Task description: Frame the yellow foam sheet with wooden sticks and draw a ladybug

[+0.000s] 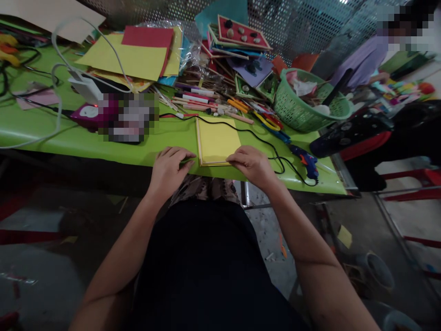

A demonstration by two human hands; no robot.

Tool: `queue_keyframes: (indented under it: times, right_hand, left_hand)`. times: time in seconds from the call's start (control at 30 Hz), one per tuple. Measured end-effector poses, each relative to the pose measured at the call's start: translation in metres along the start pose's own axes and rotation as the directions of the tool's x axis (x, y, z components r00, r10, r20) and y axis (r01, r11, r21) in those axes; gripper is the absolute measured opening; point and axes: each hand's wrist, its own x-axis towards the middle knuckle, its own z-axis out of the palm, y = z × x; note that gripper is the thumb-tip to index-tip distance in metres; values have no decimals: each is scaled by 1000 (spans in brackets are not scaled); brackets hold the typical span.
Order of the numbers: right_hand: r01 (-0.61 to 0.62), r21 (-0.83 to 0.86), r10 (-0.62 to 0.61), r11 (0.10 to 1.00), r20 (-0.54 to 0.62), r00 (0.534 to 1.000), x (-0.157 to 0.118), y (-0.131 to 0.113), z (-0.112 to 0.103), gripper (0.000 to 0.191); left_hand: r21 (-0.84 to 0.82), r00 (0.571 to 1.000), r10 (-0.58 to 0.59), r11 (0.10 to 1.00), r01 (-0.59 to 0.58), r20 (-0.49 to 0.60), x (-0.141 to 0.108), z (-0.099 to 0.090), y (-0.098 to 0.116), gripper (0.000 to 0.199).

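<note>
The right hand (pixel 253 164) closes its thumb and fingertips in a narrow pinch on the end of a thin stick (pixel 215 162), at the near right of a yellow card (pixel 220 138); the pinch is probably so fine because the stick is slim and has to lie along the card's near edge; the left hand (pixel 172 168) is curled just beside the near left corner, a gap showing between thumb and forefinger, though I cannot tell whether its tips hold anything; it looks placed there to steady or guide that corner; the card lies flat on the green table (pixel 179 138), close to the front edge and squarely before the person, with a pale strip (pixel 198 142) down its left side; a black cable (pixel 237 126) crosses its far part and loops right to a blue glue gun (pixel 308 161), laid, I would guess, where the right hand reaches easily; beyond are scissors (pixel 270 122), markers (pixel 196 92) and a green basket (pixel 310 110); coloured paper (pixel 138 59) is heaped farther back, seemingly to leave the front for working.
</note>
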Motion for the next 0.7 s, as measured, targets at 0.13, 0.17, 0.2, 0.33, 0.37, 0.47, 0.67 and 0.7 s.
queue_keyframes:
  times: [0.13,0.17,0.2,0.33,0.37,0.47,0.67,0.7]
  right_hand:
    - [-18,32,18,999,0,1000,0,0,0,22]
    - [-17,36,17,999,1,1000,1,0,0,22]
    - [-15,36,14,999,5,1000,1,-1,0,23]
    - [3,30,-4,1000,16,1000,2,-2,0,23]
    - [7,30,-8,1000,17,1000,2,-3,-1,23]
    - [15,24,-16,1000,23,1000,3,-4,-2,23]
    - [-3,4,3,1000,43,999,4,-2,1,24]
    - [-8,5,8,1000,46,999,5,-2,2,24]
  left_hand:
    - [23,1000,-6,1000,6,20,0,1,5,11]
    - [25,1000,-7,1000,7,22,0,2,6,11]
    - [25,1000,-10,1000,9,20,0,2,6,11]
    - [22,1000,-20,1000,20,-1,-1,4,7,8]
    - [21,1000,-21,1000,21,-3,-2,5,7,7]
    - [21,1000,-16,1000,16,-17,-2,6,6,7]
    - [41,994,98,995,-96,-39,-5,11,3,24]
    - [41,992,125,991,-124,-36,-6,12,2,26]
